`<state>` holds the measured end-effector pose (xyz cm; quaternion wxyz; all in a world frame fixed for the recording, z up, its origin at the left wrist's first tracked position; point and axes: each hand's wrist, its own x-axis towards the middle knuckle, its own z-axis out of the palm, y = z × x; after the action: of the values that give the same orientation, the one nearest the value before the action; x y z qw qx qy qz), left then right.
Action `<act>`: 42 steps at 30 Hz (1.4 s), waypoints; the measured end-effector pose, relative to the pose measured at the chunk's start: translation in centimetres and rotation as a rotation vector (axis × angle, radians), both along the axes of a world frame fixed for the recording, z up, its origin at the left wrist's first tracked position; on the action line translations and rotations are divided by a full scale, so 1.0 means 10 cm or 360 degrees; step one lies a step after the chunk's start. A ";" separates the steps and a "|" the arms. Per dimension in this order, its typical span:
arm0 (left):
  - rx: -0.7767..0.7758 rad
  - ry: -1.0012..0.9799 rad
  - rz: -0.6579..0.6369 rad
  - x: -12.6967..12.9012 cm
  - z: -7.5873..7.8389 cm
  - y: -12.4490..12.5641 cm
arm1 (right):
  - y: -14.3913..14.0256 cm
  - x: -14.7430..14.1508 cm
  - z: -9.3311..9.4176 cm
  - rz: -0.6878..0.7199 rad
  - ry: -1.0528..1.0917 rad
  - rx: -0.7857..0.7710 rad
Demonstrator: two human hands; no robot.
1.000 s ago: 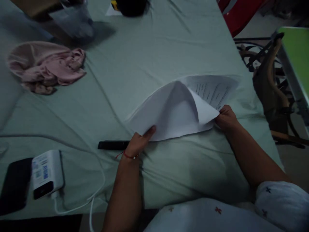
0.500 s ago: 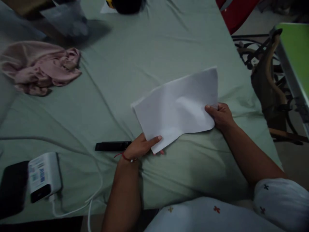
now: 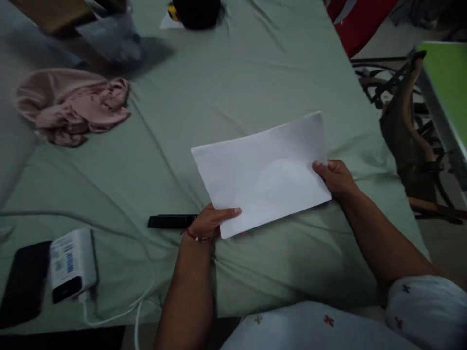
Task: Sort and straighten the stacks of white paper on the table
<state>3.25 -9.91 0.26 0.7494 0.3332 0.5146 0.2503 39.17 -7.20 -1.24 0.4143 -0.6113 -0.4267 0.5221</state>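
- The left hand (image 3: 210, 222) pinches the near left corner of a white, folded rectangular sheet of paper (image 3: 260, 172): its thumb lies flat on top of the sheet and the other fingers are tucked beneath, out of sight.
- The right hand (image 3: 335, 179) grips the sheet's right short edge, thumb pressed on the top face, the remaining fingers curled under the edge.
- The paper spans the gap between the two sets of fingers, its blank face up, lying flat and slightly skewed on a pale green, wrinkled bedsheet (image 3: 219, 87).
- A thin red thread bracelet (image 3: 195, 236) circles the left wrist, just behind the pinching fingers.
- A slim black bar-shaped object (image 3: 170, 221) lies on the bedsheet just to the left of the left fingers; whether it touches the hand I cannot tell.
- Farther left of those fingers sit a white rectangular power bank with a printed label (image 3: 72, 265), a white cable (image 3: 120, 311) running from it, and a black flat phone (image 3: 24, 282) beside it.
- Well beyond the left fingers, up and to the left, lies a crumpled pink cloth (image 3: 71, 104).
- Far past the fingertips at the bed's far end sits a dark round object (image 3: 196, 10).
- To the right of the right fingers, off the bed, stands a dark metal-framed chair (image 3: 406, 126), with a green flat panel (image 3: 447, 82) beyond it.
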 end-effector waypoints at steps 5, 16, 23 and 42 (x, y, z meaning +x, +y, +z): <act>0.0163 0.0146 0.0071 0.02 -0.05 -0.01 | 0.00 -0.02 -0.01 -0.0029 0.0030 -0.0024; 0.0281 0.0436 -0.0047 -0.05 -0.10 -0.03 | 0.00 -0.02 -0.04 -0.0027 0.0123 -0.0017; 0.0273 0.0541 -0.0220 -0.11 -0.09 -0.01 | 0.08 -0.06 -0.04 -0.0205 0.0280 0.0051; 0.0163 0.0517 -0.0286 -0.16 -0.13 -0.01 | 0.07 -0.06 -0.02 -0.0182 0.0325 0.0124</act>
<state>1.61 -10.04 -1.02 0.6578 0.4515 0.5836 0.1512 38.61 -6.49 -1.42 0.5081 -0.5619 -0.3665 0.5402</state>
